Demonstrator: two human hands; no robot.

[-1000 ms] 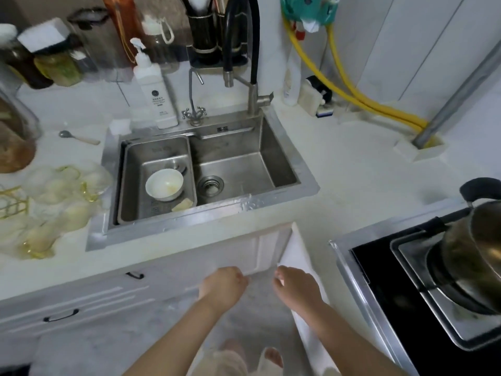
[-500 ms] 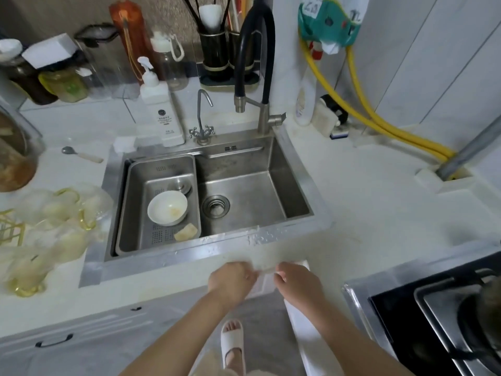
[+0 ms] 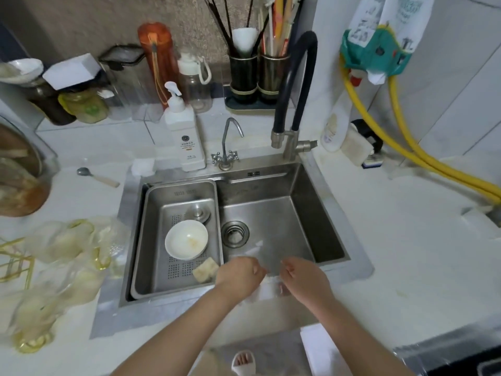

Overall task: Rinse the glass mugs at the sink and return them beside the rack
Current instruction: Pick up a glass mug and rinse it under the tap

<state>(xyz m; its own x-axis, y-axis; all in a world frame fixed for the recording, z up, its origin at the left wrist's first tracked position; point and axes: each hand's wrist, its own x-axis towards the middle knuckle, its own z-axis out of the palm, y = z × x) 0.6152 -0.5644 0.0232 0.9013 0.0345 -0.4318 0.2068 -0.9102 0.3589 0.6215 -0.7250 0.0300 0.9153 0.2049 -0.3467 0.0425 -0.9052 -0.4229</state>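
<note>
Several clear glass mugs (image 3: 67,242) with gold handles stand blurred on the left counter, more of them nearer me (image 3: 35,321), beside a gold wire rack (image 3: 13,264). The steel sink (image 3: 320,213) lies in the middle, under a black hose tap (image 3: 295,85). Over the sink's front edge, my left hand (image 3: 238,275) and my right hand (image 3: 303,278) are curled close together. Each pinches an end of a faint clear film (image 3: 267,286) stretched between them. Neither hand touches a mug.
A drain tray (image 3: 151,240) in the sink's left half holds a white bowl (image 3: 186,240), a sponge (image 3: 205,270) and a plug. Behind the sink stand a soap bottle (image 3: 184,134), a small tap (image 3: 226,147), jars and utensil holders. Yellow hoses (image 3: 406,153) run at right; a stove corner (image 3: 461,356) is lower right.
The view tilted up and nearer the sink. Both hands rose from the cabinet door's edge to the sink's front rim and stayed close together.
</note>
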